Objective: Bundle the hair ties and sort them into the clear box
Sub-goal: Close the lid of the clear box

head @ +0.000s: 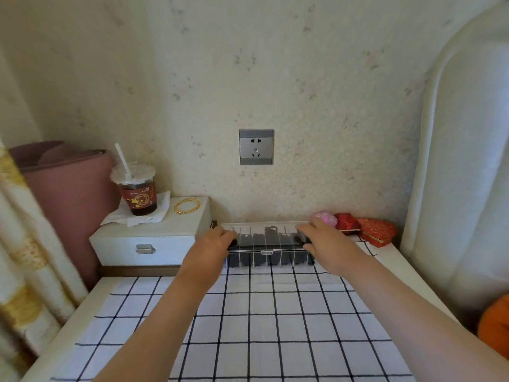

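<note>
A clear box (268, 253) with several narrow compartments stands at the far edge of the checked cloth (248, 321), against the wall. Black hair ties (271, 232) fill its compartments. The clear lid lies over the top with a small clasp at the front middle. My left hand (214, 244) grips the box's left end. My right hand (322, 239) grips its right end, fingers lying over the lid. Both arms reach forward across the cloth.
A white case (148, 244) with a metal latch stands left of the box, carrying an iced drink cup (137, 190) on a napkin and gold bangles (187, 205). A pink object (326, 217) and red pouches (369, 230) lie at the right. A wall socket (256, 146) is above.
</note>
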`<action>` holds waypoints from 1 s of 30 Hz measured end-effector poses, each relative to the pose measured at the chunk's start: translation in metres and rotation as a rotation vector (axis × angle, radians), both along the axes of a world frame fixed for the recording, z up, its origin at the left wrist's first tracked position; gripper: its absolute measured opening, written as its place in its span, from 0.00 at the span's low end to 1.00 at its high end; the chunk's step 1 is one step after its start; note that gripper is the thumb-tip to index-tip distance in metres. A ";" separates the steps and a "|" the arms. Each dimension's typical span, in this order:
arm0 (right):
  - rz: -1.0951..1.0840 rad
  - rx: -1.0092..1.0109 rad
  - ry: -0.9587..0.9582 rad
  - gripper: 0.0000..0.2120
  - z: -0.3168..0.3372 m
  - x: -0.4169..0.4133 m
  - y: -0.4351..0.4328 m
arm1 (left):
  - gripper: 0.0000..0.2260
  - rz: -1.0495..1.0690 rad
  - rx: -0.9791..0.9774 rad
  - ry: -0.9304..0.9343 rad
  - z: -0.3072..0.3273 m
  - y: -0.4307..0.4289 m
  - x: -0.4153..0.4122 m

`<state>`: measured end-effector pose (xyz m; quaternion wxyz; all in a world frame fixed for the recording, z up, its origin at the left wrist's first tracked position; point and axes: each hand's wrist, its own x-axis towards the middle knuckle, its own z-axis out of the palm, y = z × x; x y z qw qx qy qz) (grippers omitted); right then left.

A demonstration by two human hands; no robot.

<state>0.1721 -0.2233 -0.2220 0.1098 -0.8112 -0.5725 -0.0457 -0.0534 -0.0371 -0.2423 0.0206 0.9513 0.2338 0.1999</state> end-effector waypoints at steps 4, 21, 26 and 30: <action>-0.019 0.028 -0.102 0.19 -0.009 -0.004 0.000 | 0.17 0.002 0.031 -0.032 -0.003 -0.003 0.001; -0.066 0.050 -0.130 0.32 -0.047 -0.020 0.006 | 0.29 0.040 0.113 0.074 -0.018 -0.018 0.006; -0.062 0.075 -0.121 0.31 -0.044 -0.017 0.015 | 0.32 0.096 0.198 -0.002 -0.017 -0.009 0.014; -0.069 0.030 -0.086 0.32 -0.041 -0.008 0.028 | 0.23 0.098 0.160 -0.033 -0.018 -0.001 0.026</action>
